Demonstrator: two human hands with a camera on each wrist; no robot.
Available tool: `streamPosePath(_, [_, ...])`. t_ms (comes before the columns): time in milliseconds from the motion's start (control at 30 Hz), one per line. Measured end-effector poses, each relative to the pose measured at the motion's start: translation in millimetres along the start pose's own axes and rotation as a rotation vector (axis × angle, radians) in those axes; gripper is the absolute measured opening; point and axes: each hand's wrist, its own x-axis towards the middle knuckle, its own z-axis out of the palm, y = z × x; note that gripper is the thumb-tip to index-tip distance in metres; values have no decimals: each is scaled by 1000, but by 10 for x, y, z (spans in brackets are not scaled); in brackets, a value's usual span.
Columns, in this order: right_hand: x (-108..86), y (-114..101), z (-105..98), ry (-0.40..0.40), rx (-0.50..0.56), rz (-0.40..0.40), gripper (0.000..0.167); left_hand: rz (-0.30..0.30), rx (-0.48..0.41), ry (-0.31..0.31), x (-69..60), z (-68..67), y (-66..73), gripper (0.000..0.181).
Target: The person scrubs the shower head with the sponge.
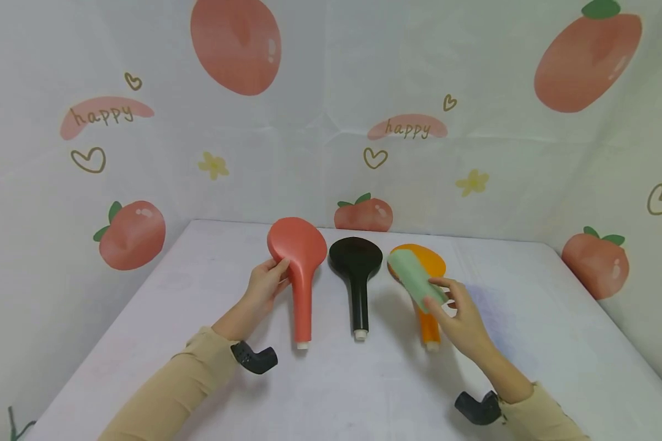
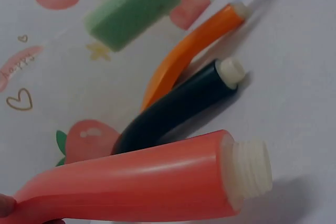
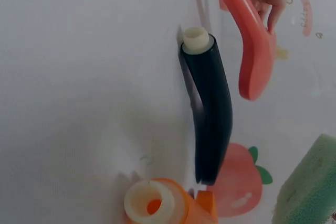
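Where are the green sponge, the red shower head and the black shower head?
Green sponge (image 1: pixel 412 275): head view, middle of its broad side.
Red shower head (image 1: pixel 303 278): head view, top of its handle, below the round part.
Black shower head (image 1: pixel 358 291): head view, upper handle.

White bench (image 1: pixel 391 398), viewed from its near side, with two hand-held shower heads lying directly on it. The black shower head (image 1: pixel 355 256) lies toward the far edge, its rounded head farther off, its handle pointing to the near side and ending in a whitish screw connector (image 1: pixel 361 335). The orange shower head (image 1: pixel 430 327) lies near it on the right, handle likewise turned nearward, slanting slightly rightward, with a similar whitish tip (image 1: pixel 432 346). Soft shadows fall across the surface; a faint bluish-violet patch (image 1: pixel 488 315) tints it farther right.
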Motion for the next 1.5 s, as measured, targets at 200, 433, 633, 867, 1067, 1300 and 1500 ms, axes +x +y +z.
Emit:
streamPosePath(200, [21,71,-28,25,-19,15,35,-9,24,28,102,-29,-31,49])
streamPosePath(433, [42,139,-54,55,-42,42,38,-21,25,21,208,-44,-67,48])
streamPosePath(633, [53,194,-66,78,-35,34,38,-38,47,30,295,-75,-109,42])
streamPosePath(867, [53,225,-85,66,-26,54,39,-105,113,26,392,-114,-130,43])
streamPosePath(1067, [51,248,-84,55,-30,72,40,-128,135,8,464,-128,-168,45])
streamPosePath(1300, [54,260,-82,53,-28,73,40,-115,193,14,511,-203,-225,51])
streamPosePath(1500, [65,262,-79,68,-37,56,39,-83,269,-6,538,-273,-245,60])
